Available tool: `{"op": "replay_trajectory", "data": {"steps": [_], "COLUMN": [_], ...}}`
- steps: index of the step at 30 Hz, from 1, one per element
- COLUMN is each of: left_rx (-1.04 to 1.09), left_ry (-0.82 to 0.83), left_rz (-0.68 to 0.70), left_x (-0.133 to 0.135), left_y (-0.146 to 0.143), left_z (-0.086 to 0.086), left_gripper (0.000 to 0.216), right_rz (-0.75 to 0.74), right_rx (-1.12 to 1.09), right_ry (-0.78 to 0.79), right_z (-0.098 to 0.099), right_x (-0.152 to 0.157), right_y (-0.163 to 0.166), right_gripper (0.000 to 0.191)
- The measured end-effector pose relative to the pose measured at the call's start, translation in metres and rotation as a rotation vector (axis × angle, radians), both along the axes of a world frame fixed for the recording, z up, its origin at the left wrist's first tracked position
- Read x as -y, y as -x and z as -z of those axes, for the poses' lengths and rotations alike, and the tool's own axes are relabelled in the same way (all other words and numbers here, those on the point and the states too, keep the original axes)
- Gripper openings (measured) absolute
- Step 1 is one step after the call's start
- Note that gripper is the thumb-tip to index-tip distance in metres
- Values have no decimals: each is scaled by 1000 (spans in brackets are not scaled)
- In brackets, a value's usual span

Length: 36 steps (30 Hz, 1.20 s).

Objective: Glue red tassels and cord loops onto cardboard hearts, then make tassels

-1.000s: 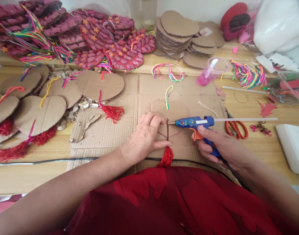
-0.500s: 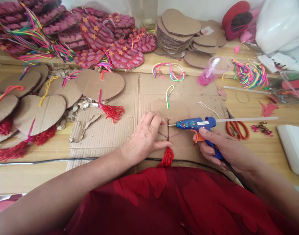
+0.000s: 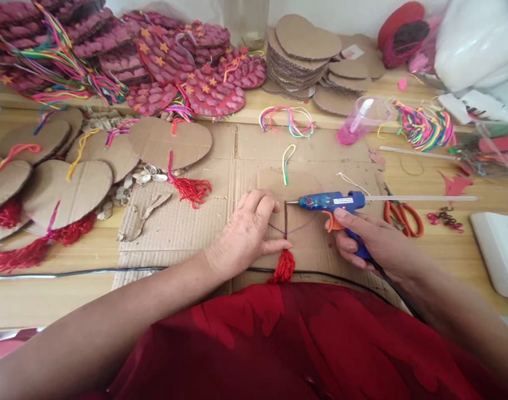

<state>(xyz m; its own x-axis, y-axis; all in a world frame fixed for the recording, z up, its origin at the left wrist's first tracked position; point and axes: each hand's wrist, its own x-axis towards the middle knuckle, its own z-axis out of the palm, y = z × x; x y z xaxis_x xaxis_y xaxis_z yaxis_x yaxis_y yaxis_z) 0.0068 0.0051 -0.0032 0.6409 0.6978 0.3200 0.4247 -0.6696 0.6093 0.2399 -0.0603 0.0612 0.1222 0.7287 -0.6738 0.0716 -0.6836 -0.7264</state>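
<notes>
My left hand (image 3: 245, 233) lies on a cardboard heart (image 3: 297, 186) on the cardboard mat, with fingers and thumb closed against a dark red cord (image 3: 285, 219) that runs down the heart. A red tassel (image 3: 283, 265) hangs from the cord's near end. A yellow-green loop (image 3: 286, 161) sticks out at the heart's top. My right hand (image 3: 368, 239) grips a blue glue gun (image 3: 331, 203) with an orange trigger. Its nozzle tip touches the top of the cord, just right of my left fingers. A clear glue stick (image 3: 420, 198) juts from the gun's back.
Cardboard hearts with tassels (image 3: 66, 189) lie at left, decorated red hearts (image 3: 174, 66) at the back. A stack of plain hearts (image 3: 301, 55), a pink cup (image 3: 357, 119), coloured cords (image 3: 424, 128), orange scissors (image 3: 401, 216) and a white box (image 3: 497, 250) sit right. A black cable (image 3: 91, 273) runs near me.
The glue gun has shifted slightly up and left, bringing its nozzle onto the top of the cord. My left hand has stayed in place.
</notes>
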Motion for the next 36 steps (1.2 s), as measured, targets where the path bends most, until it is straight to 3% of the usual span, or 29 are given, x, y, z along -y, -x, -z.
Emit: {"op": "replay_trajectory", "data": {"steps": [11, 21, 36], "left_rx": [5, 4, 9], "left_ry": [-15, -6, -23], "left_rz": [-7, 0, -5], "left_x": [0, 0, 0], "left_y": [0, 0, 0], "left_z": [2, -1, 2], "left_gripper": [64, 63, 64], "right_rz": [26, 21, 31], "right_rx": [33, -37, 29], "right_ry": [-98, 19, -49], "right_z": [0, -4, 2], "right_x": [2, 13, 3], "right_y": [7, 3, 7], "right_gripper": [33, 37, 34]}}
